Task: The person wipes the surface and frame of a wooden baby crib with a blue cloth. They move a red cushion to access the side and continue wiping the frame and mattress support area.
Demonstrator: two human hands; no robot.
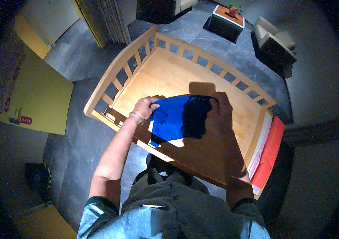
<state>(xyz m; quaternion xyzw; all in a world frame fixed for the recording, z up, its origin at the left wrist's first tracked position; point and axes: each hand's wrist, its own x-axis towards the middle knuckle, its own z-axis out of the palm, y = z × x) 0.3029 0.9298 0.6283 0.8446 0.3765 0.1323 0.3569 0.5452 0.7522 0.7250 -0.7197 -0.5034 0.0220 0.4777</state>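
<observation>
A blue cloth (171,119) is stretched between my two hands, above the bare wooden base of a railed wooden crib (169,70). My left hand (145,108), with a bracelet at the wrist, pinches the cloth's upper left corner. In deep shadow, my right hand (219,104) holds the upper right part; its fingers are hard to make out. The cloth's right half lies in shadow, and its lower edge hangs towards the crib's near side. What kind of cloth item it is cannot be told.
Folded red fabric (268,152) lies along the crib's right end. A yellow door (44,95) stands at the left. Beyond the crib are a small table (226,19) with a potted plant (233,11) and a pale armchair (272,37). Slatted rails edge the crib's far and left sides.
</observation>
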